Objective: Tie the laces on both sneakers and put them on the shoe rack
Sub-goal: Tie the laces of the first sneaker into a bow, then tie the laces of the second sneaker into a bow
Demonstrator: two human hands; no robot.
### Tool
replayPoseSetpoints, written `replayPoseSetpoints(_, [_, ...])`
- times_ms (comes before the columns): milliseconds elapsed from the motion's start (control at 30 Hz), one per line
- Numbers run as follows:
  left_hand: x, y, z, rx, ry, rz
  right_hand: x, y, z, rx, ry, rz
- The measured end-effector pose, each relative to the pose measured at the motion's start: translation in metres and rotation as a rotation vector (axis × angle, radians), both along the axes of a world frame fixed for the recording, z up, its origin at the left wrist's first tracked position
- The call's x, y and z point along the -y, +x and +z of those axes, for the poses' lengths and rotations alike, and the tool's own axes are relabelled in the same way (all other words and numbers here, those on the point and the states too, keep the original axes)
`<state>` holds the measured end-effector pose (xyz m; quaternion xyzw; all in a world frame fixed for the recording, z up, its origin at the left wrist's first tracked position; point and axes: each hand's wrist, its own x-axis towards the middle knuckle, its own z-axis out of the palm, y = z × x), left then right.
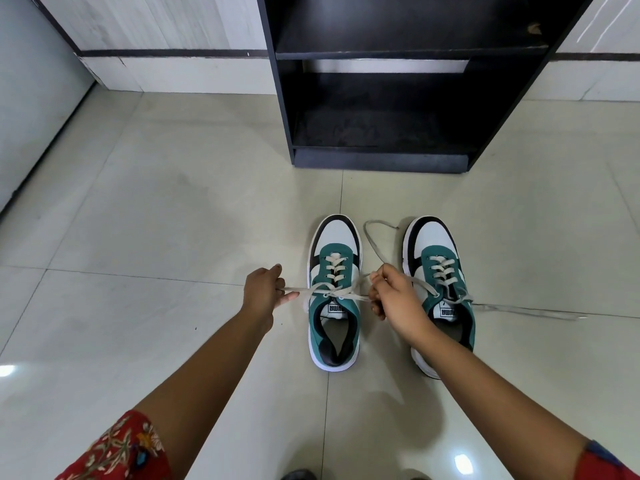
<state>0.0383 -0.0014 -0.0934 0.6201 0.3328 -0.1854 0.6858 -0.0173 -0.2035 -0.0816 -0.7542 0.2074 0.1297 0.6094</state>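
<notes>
Two lace ends cross on the left sneaker (334, 296), six o'clock of the shoe rack (381, 109); my left hand (261, 294) and right hand (394, 299) pinch them. Uneven pulling risks a slack knot.

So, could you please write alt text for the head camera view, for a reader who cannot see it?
Two bare hands, left hand and right hand, pull the lace ends of the left sneaker apart, crossed over its tongue. The right sneaker stands beside it with loose laces trailing on the tiled floor. An empty black shoe rack stands just beyond.
</notes>
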Motion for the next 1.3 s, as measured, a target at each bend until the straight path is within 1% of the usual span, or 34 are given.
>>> replayPoseSetpoints(67, [0.000, 0.002, -0.002, 0.006, 0.010, 0.009, 0.000, -0.002, 0.000, 0.040, -0.135, 0.081])
replayPoseSetpoints(200, [0.001, 0.003, -0.005, 0.026, 0.044, 0.009, 0.001, -0.003, 0.004, 0.121, -0.472, 0.335])
replayPoseSetpoints(233, [0.001, 0.004, -0.005, 0.030, 0.049, 0.012, 0.002, -0.003, 0.003, 0.125, -0.523, 0.369])
replayPoseSetpoints(400, [-0.001, 0.007, -0.005, 0.010, 0.059, 0.024, 0.005, -0.004, 0.001, 0.141, -0.587, 0.409])
replayPoseSetpoints(667, [0.000, 0.001, -0.004, -0.086, 0.040, 0.033, 0.004, -0.011, 0.004, 0.140, -0.723, 0.450])
replayPoseSetpoints(733, [0.003, -0.003, 0.001, -0.090, 0.051, 0.033, 0.001, -0.013, -0.001, 0.127, -0.659, 0.394])
replayPoseSetpoints(767, [0.005, -0.007, 0.002, -0.089, 0.062, 0.022, -0.001, -0.013, -0.002, 0.109, -0.555, 0.313])
replayPoseSetpoints(800, [0.007, -0.010, 0.003, -0.093, 0.071, 0.007, -0.003, -0.013, -0.004, 0.080, -0.385, 0.189])
replayPoseSetpoints(867, [0.010, -0.019, 0.004, -0.124, 0.088, -0.032, -0.009, -0.014, -0.002, -0.034, 0.103, -0.088])
replayPoseSetpoints(900, [0.010, -0.024, 0.004, -0.150, 0.090, -0.043, -0.011, -0.016, -0.002, -0.091, 0.291, -0.191])
replayPoseSetpoints(933, [0.009, -0.028, 0.004, -0.176, 0.086, -0.041, -0.012, -0.019, -0.003, -0.111, 0.371, -0.255])
replayPoseSetpoints(967, [0.009, -0.030, 0.003, -0.195, 0.087, -0.036, -0.011, -0.022, -0.007, -0.104, 0.355, -0.274])
replayPoseSetpoints(1033, [0.007, -0.034, 0.004, -0.204, 0.131, -0.046, -0.009, -0.026, -0.012, -0.068, 0.227, -0.225])
replayPoseSetpoints(1100, [0.008, -0.036, 0.007, -0.183, 0.150, -0.083, -0.010, -0.027, -0.009, -0.045, 0.254, -0.135])
replayPoseSetpoints(1167, [0.013, -0.037, 0.014, -0.171, 0.089, -0.156, -0.016, -0.024, -0.003, -0.054, 0.308, -0.059])
replayPoseSetpoints(1233, [0.019, -0.038, 0.023, -0.163, 0.068, -0.232, -0.021, -0.021, -0.001, -0.084, 0.309, -0.028])
replayPoseSetpoints(1300, [0.024, -0.037, 0.027, -0.133, 0.117, -0.271, -0.023, -0.020, 0.000, -0.107, 0.269, 0.003])
